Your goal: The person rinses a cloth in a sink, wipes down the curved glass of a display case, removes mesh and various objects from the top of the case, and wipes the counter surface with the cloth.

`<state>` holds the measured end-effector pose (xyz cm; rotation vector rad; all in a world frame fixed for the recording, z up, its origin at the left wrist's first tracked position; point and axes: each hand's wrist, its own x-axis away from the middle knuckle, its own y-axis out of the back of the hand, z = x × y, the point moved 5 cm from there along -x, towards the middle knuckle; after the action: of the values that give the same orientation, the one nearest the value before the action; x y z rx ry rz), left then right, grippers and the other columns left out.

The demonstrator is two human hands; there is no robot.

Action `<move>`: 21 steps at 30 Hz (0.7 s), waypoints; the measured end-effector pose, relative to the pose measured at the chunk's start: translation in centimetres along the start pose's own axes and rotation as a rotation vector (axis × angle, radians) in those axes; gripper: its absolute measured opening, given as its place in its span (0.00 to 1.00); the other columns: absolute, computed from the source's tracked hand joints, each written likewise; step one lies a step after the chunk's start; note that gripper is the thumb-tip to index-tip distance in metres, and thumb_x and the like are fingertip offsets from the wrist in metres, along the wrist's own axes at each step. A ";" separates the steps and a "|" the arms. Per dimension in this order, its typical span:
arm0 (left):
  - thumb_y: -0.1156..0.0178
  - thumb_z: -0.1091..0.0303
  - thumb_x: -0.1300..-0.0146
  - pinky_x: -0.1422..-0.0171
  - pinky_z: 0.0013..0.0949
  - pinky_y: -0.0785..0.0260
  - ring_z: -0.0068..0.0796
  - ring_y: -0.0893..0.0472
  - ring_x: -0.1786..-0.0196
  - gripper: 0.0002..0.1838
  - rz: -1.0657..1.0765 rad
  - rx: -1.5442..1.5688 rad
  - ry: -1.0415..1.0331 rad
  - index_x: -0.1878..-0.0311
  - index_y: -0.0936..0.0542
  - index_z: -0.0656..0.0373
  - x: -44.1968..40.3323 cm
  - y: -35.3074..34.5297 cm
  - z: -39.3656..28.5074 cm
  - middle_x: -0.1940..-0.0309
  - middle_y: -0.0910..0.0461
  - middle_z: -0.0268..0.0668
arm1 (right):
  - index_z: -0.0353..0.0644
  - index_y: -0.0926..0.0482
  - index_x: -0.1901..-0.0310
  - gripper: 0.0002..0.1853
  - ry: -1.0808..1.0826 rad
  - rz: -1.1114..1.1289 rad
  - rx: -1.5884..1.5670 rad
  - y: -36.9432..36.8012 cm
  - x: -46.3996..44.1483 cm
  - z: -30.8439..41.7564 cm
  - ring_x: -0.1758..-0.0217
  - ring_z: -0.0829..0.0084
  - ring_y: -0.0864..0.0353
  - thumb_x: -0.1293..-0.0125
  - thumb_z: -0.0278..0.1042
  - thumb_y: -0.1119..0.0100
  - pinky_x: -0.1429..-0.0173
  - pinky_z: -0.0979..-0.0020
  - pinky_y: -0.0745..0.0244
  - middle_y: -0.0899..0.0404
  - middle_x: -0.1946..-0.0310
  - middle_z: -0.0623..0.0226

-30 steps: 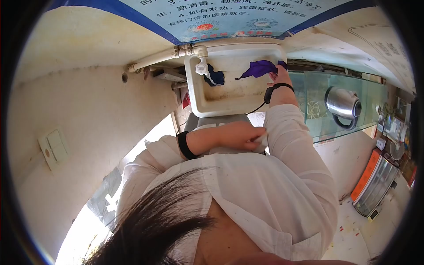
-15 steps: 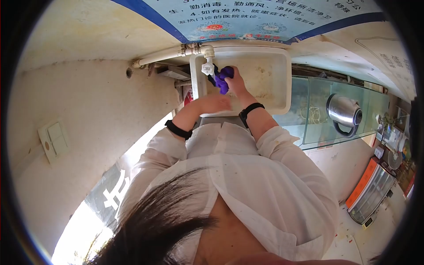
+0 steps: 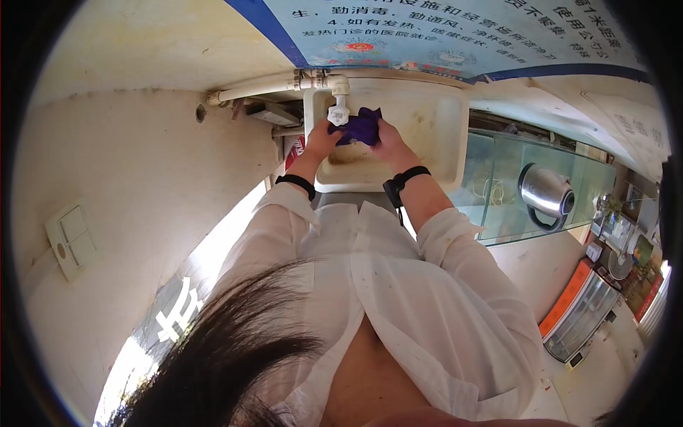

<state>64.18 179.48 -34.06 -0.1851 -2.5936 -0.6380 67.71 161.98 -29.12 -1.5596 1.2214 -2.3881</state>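
A purple cloth [image 3: 363,128] is stretched between my two hands over the white sink [image 3: 459,142], just below the tap [image 3: 339,114]. My left hand [image 3: 323,139] is closed on its left end, close beside the tap. At the cloth's right end, my right hand [image 3: 388,139] grips it with the fingers partly hidden behind the fabric. The dark cloth seen before in the sink cannot be told apart behind the purple one.
Right of the sink is a glass tank [image 3: 498,178] with a steel kettle [image 3: 545,191] on it. A pipe [image 3: 263,91] runs along the wall at the left. A blue poster [image 3: 427,35] hangs beyond the sink.
My right hand has brought the purple cloth from the sink's right side to beneath the tap. My left hand has moved up from near my body and taken hold of it.
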 end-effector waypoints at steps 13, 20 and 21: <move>0.46 0.79 0.41 0.39 0.36 0.27 0.37 0.23 0.42 0.34 -0.201 1.015 0.146 0.29 0.34 0.48 4.3 2.0 -5.0 0.43 0.25 0.42 | 0.53 0.30 0.37 0.18 -0.235 -0.037 -0.007 1.5 -2.8 -7.0 0.38 0.61 0.24 0.26 0.40 0.45 0.37 0.43 0.29 0.24 0.41 0.64; 0.43 0.79 0.48 0.27 0.45 0.36 0.50 0.30 0.32 0.40 -0.408 0.207 0.072 0.28 0.35 0.48 4.0 3.4 0.4 0.34 0.32 0.48 | 0.50 0.31 0.38 0.18 0.411 0.241 0.874 2.1 -4.9 -7.0 0.39 0.66 0.24 0.24 0.46 0.51 0.35 0.45 0.30 0.23 0.44 0.66; 0.41 0.77 0.48 0.25 0.47 0.38 0.52 0.32 0.30 0.41 -0.327 -0.068 -0.107 0.27 0.36 0.48 3.7 3.3 -0.5 0.33 0.33 0.50 | 0.50 0.31 0.38 0.18 0.381 0.251 0.859 2.5 -5.3 -6.9 0.39 0.66 0.24 0.24 0.45 0.52 0.35 0.45 0.30 0.23 0.44 0.66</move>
<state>61.92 182.22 -30.57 0.1939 -2.7314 -0.8519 64.02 166.55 -35.96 -0.6768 0.2580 -2.5447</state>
